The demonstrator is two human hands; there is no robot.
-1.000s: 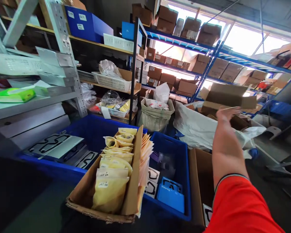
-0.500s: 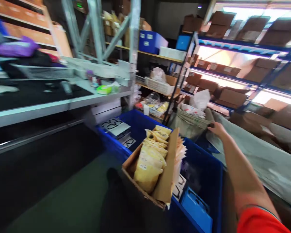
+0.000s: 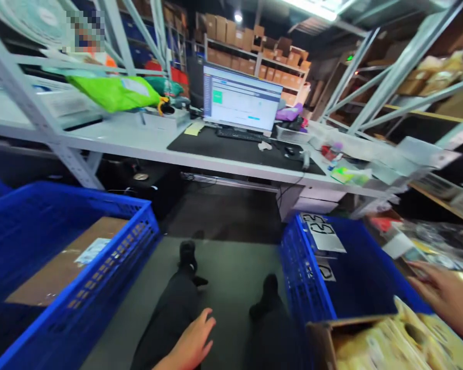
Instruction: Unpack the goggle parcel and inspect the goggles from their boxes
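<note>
My left hand (image 3: 193, 341) rests low in the view over my left thigh, fingers stretched out and empty. At the right edge my right hand (image 3: 445, 295) hovers with fingers extended above a cardboard box of yellow pouches (image 3: 386, 341), holding nothing that I can see. That box sits on the near end of a blue crate (image 3: 312, 267) holding printed sheets. My legs in dark trousers and black shoes (image 3: 187, 254) stretch out on the floor between two crates.
A second blue crate (image 3: 100, 277) at the left holds a flat cardboard box. Ahead stands a grey workbench (image 3: 139, 146) with a lit monitor (image 3: 241, 97), keyboard, black mat and a green bag (image 3: 113, 92). Metal racking with cartons rises behind and at the right.
The view has swung left from the carton shelves to the workbench. My right hand has dropped from the raised carton to just above the pouch box. My left hand has come into view.
</note>
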